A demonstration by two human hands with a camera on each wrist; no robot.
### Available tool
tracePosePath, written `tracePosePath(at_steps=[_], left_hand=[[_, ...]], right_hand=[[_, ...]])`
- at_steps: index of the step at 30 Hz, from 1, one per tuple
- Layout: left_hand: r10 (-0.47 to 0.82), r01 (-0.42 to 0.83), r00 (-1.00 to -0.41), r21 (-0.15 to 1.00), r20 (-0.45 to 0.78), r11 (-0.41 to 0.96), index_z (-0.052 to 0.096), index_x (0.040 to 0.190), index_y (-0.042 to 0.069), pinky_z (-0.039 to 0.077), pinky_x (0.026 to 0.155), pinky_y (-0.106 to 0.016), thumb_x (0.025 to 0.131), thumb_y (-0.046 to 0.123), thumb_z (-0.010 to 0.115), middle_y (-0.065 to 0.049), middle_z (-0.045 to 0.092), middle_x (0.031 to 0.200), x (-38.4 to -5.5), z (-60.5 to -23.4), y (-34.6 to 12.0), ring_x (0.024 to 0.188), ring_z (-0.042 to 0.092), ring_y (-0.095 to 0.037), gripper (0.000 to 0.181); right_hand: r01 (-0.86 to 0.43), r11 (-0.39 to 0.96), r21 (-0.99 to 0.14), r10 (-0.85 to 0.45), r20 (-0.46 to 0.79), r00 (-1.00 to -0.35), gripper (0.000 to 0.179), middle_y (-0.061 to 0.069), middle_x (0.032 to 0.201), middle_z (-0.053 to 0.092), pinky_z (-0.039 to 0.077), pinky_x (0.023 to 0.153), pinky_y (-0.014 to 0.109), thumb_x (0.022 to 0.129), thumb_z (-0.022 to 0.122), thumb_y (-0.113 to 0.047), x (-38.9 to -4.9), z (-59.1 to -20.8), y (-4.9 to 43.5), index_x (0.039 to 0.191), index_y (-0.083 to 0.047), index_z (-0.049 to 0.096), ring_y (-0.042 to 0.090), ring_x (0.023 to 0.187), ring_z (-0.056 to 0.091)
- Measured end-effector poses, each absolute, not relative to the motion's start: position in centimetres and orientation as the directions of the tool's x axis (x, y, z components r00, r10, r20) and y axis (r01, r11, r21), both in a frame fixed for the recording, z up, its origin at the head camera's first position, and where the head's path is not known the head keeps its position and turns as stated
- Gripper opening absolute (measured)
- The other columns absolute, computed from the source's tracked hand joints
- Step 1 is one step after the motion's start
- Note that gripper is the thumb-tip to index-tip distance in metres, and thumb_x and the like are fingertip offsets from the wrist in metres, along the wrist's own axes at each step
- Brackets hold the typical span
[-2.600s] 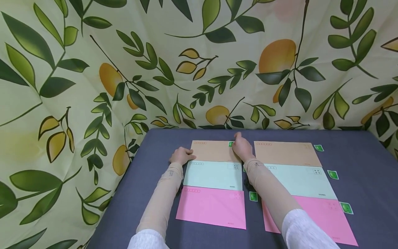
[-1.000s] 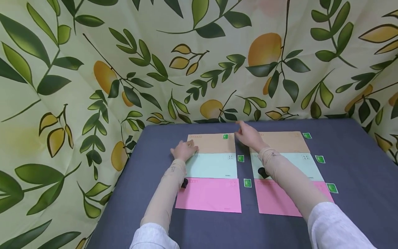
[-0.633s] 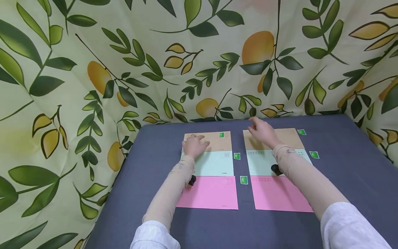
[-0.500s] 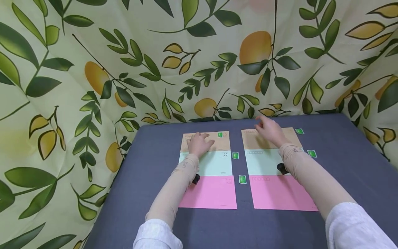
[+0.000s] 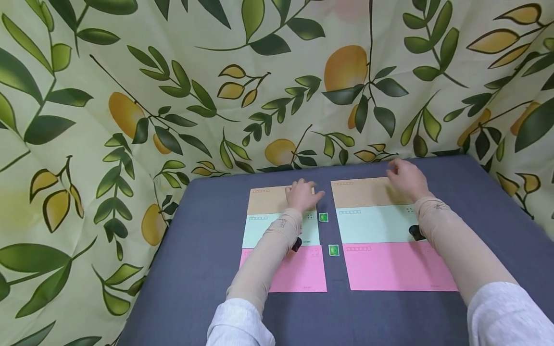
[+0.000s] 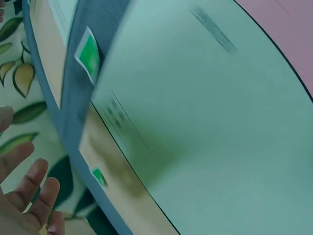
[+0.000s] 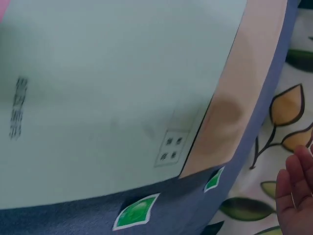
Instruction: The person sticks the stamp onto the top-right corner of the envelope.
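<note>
Left hand [image 5: 303,196]: fingers spread, empty, above left tan envelope [image 5: 265,202].
Right hand [image 5: 409,180]: fingers relaxed, empty, above right tan envelope [image 5: 359,192].
Left far stamp [image 6: 98,176]: on left tan envelope.
Left middle stamp [image 5: 323,217]: on table [image 5: 203,269], beside left mint envelope [image 5: 258,231].
Right far stamp [image 7: 214,179]: beside right tan envelope.
Right middle stamp [image 7: 136,213]: beside right mint envelope [image 7: 107,88].
</note>
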State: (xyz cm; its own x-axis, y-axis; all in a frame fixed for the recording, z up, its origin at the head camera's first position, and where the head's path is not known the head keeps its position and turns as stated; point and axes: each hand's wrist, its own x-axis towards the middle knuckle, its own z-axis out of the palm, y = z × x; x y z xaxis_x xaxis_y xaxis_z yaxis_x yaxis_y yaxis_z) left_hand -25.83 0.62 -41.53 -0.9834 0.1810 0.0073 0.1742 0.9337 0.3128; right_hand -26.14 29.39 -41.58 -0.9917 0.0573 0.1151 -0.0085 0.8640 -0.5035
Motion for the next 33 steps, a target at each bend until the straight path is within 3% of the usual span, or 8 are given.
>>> tracePosePath(at_steps=[13, 19, 26, 33], left_hand=[[0.197, 0.162, -0.977, 0.317, -0.081, 0.935, 0.055, 0.129, 0.027, 0.035, 0.101, -0.044, 0.088, 0.049, 0.054, 0.000, 0.057, 0.129, -26.1, -42.2, 5.6, 0.122, 0.050, -0.023, 0.047], [0.182, 0.139, -0.976, 0.302, -0.119, 0.943, 0.053, 0.131, 0.027, 0.035, 0.102, -0.044, 0.089, 0.048, 0.054, 0.001, 0.056, 0.132, -26.0, -42.9, 6.5, 0.124, 0.049, -0.022, 0.047], [0.180, 0.149, -0.977, 0.242, -0.113, 0.959, 0.058, 0.126, 0.027, 0.038, 0.098, -0.039, 0.088, 0.047, 0.056, 0.003, 0.060, 0.123, -26.0, -44.0, 7.3, 0.116, 0.054, -0.017, 0.042], [0.195, 0.172, -0.973, 0.174, -0.122, 0.970, 0.060, 0.120, 0.027, 0.039, 0.099, -0.040, 0.089, 0.044, 0.058, 0.004, 0.062, 0.117, -25.8, -45.0, 7.6, 0.112, 0.056, -0.015, 0.036]], right_hand=[[0.119, 0.851, -0.512, 0.219, 0.140, -0.966, 0.034, 0.034, 0.102, 0.050, 0.041, 0.077, 0.055, 0.089, 0.042, -0.010, -25.7, -43.6, 33.1, 0.112, 0.015, 0.050, 0.048, 0.093, 0.049], [0.227, 0.787, -0.574, 0.318, 0.062, -0.946, 0.041, 0.038, 0.114, 0.047, 0.038, 0.090, 0.057, 0.088, 0.040, -0.009, -26.1, -44.4, 33.6, 0.119, 0.018, 0.046, 0.052, 0.106, 0.044], [0.371, 0.670, -0.644, 0.439, -0.060, -0.897, 0.045, 0.037, 0.125, 0.046, 0.036, 0.098, 0.054, 0.093, 0.041, -0.015, -26.2, -45.3, 34.0, 0.125, 0.017, 0.045, 0.050, 0.117, 0.042], [0.397, 0.681, -0.615, 0.459, -0.064, -0.886, 0.043, 0.036, 0.124, 0.046, 0.032, 0.099, 0.053, 0.093, 0.046, -0.017, -26.6, -47.0, 34.3, 0.122, 0.015, 0.050, 0.050, 0.117, 0.039]])
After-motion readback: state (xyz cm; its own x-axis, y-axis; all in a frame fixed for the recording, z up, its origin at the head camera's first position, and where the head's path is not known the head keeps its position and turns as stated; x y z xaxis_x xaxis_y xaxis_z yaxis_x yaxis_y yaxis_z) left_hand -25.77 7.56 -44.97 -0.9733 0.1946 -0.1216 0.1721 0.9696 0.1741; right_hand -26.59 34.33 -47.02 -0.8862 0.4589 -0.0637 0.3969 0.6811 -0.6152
